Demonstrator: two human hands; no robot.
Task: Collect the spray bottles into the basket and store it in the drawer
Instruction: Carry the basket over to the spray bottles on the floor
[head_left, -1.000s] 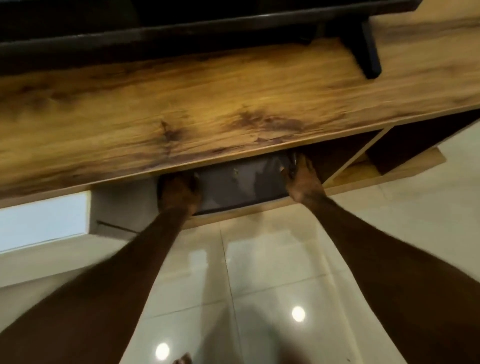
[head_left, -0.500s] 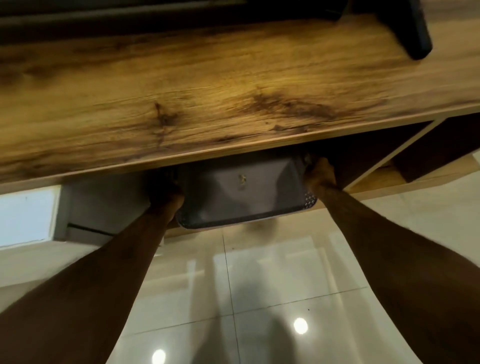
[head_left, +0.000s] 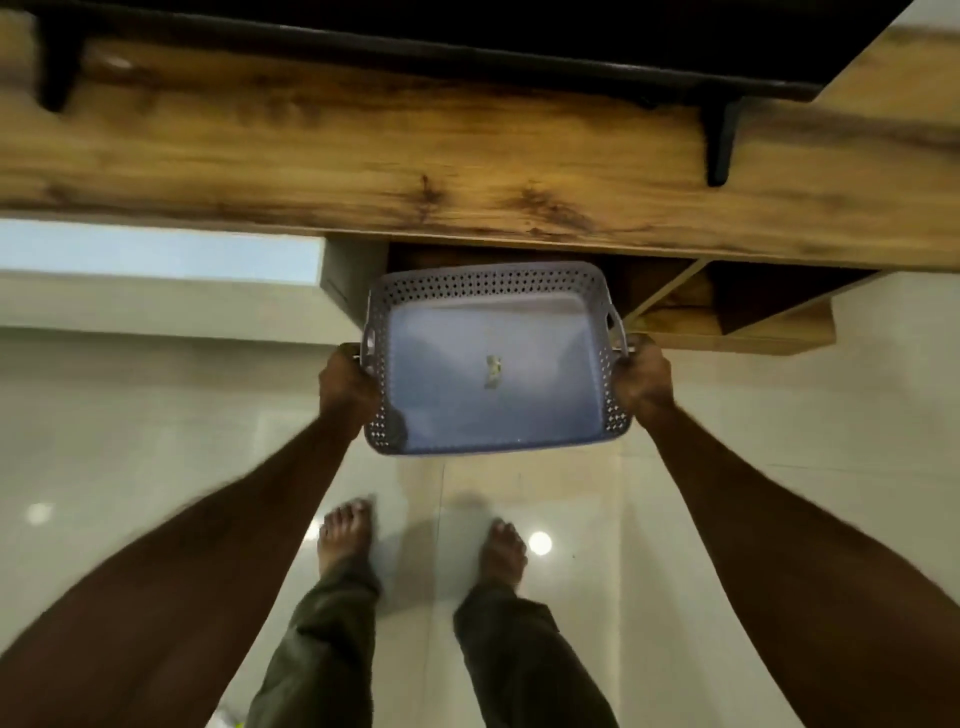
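Note:
A grey plastic basket (head_left: 488, 283) with perforated walls and side handles is held level in front of the wooden cabinet, above the floor. My left hand (head_left: 347, 387) grips its left rim near the handle. My right hand (head_left: 640, 382) grips its right rim. Inside the basket lies only a small scrap on its bottom; no spray bottle shows in view. Behind the basket is the open compartment (head_left: 649, 283) under the wooden top.
The long wooden cabinet top (head_left: 467, 176) runs across the view, with a black TV stand (head_left: 719, 140) on it. A white panel (head_left: 156, 254) is at the left, open wooden shelves (head_left: 753, 312) at the right. My bare feet stand on the glossy tiled floor (head_left: 779, 467).
The basket has come out from under the cabinet top towards me, held by both hands. My view has tilted down and my feet have come into sight.

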